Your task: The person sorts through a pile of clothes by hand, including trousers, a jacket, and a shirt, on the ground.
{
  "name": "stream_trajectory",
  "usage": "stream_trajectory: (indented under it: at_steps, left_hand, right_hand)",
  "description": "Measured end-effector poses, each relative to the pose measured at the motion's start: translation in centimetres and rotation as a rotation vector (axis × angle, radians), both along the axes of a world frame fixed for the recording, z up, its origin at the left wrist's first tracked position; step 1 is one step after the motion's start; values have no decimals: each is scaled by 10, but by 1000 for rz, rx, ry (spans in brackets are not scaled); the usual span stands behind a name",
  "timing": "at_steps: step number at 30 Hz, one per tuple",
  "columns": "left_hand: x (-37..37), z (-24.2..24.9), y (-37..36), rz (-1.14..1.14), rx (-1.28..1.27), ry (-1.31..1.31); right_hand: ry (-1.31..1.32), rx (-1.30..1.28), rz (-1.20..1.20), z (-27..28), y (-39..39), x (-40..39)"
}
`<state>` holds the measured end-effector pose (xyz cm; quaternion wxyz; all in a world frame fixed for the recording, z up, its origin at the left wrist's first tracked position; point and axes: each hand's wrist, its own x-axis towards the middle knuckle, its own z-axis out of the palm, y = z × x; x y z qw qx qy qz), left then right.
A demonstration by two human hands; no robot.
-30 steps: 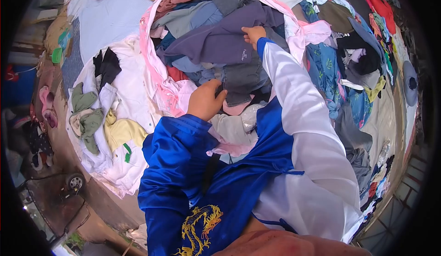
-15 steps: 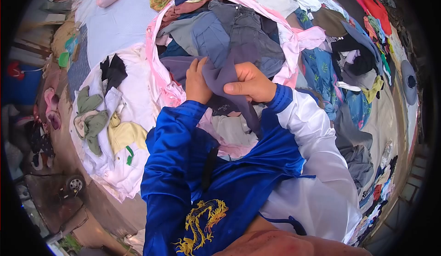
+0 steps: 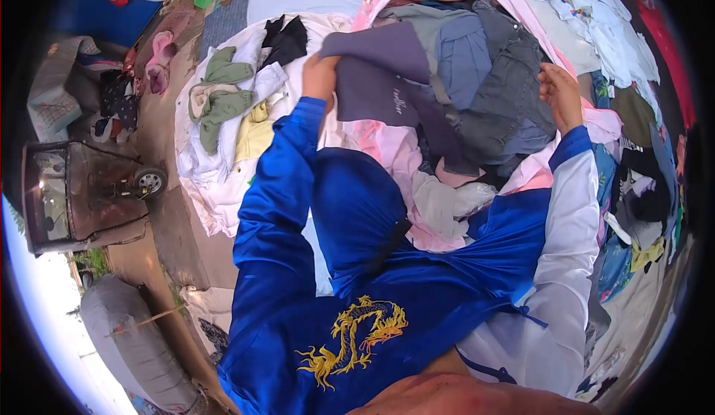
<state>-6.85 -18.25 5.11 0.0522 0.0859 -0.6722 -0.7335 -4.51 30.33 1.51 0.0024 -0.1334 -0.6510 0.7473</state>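
A dark purple-grey garment (image 3: 372, 94) with small white lettering hangs from my left hand (image 3: 320, 80), whose fingers are closed on its left edge. It stretches over the pile to the right. My right hand (image 3: 560, 96) is raised at the pile's right side, apart from the garment, with its fingers spread and nothing in them. Below and between the hands, grey and blue clothes (image 3: 462, 57) lie heaped inside a pink cloth (image 3: 532, 31). Pink and whitish pieces (image 3: 436, 203) lie close to my blue shirt front.
To the left, a white cloth (image 3: 201, 195) bears a green garment (image 3: 223, 98), a black one (image 3: 287, 41) and a yellow one (image 3: 253, 133). More clothes (image 3: 644, 191) are spread on the right. A small wheeled vehicle (image 3: 89, 191) stands at the far left.
My hands have moved apart, the left one carrying the purple-grey garment leftward and the right one letting go of it. The camera view has turned left, so the pile appears farther right.
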Motion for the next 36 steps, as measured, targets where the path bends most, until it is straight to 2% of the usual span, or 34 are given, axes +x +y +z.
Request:
stream_trajectory:
  at_steps: [1,2,5,6,7,8,9,10,11,14,17,18,20,21,24,27,30,32,34,36]
  left_hand:
    - [-14,4,-52,16,15,19]
    - [-33,10,-104,224,104,-95]
    - [-35,66,-223,521,214,-11]
    - [-52,48,-325,672,274,113]
    - [-39,44,-333,639,-196,125]
    - [-26,41,-340,702,-833,54]
    - [-13,35,-351,842,-1304,29]
    - [-18,36,-308,802,-631,138]
    - [-14,39,-234,716,38,219]
    - [12,17,-69,158,6,78]
    - [48,-6,60,-144,-89,128]
    - [59,-5,92,-169,44,123]
    - [68,-9,125,-268,23,147]
    - [67,-14,133,-310,-7,146]
    - [55,-38,136,-361,-55,61]
    - [37,-56,136,-373,-51,-25]
    - [27,-65,141,-425,-108,-39]
    - [29,-63,145,-444,-26,-119]
    - [36,-53,155,-443,69,-200]
    - [42,-45,167,-462,47,-148]
  right_hand:
    - [-13,6,-17,-1,1,-1]
    - [-42,63,-37,-15,9,-7]
    - [-218,278,-118,-77,35,-28]
    - [-293,313,-132,-101,42,-31]
    - [-367,341,-136,-124,45,-34]
    - [-456,507,-83,-140,44,-37]
    - [-494,619,-30,-163,42,-40]
    - [-496,727,47,-178,36,-42]
    - [-499,836,129,-195,31,-43]
    - [-468,1055,-17,-268,27,-46]
    - [-543,1059,202,-258,26,-44]
    - [-575,940,90,-271,31,-48]
    - [-625,688,-129,-318,42,-56]
    - [-602,559,-232,-290,34,-49]
    - [-620,446,-395,-285,28,-52]
    - [-672,-123,-154,-237,11,-46]
    - [-531,110,-6,-215,-33,-58]
    - [-444,274,99,-204,-52,-56]
    - [-458,361,83,-205,-62,-47]
    - [-430,469,59,-211,-63,-56]
